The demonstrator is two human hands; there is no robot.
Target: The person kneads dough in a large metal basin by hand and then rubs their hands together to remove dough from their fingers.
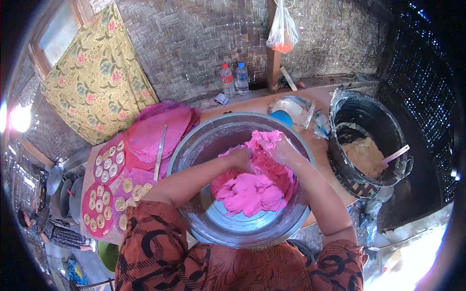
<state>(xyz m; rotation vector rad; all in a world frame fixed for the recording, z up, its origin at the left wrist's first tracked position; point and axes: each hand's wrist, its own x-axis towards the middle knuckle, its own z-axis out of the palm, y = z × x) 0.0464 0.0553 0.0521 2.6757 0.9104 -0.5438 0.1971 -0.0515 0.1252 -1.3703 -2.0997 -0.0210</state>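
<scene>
A wide metal basin (242, 234) holds a big mass of bright pink dough (252, 193). Both hands are inside the basin. My left hand (239, 159) presses into the dough on its left side, its fingers sunk in and hidden. My right hand (283, 150) is closed on a raised lump of the dough at the upper right, with dough smeared on its fingers. Below the hands the dough lies in soft folds, and the basin's bottom shows bare beneath it.
Left of the basin are pink sheets (158, 127), a long metal blade (159, 153) and round spiral pieces (104, 165). A black pot (340, 121) with tan dough stands right. Bottles (227, 81) stand behind; a bag (283, 30) hangs above. Another person (60, 234) is far left.
</scene>
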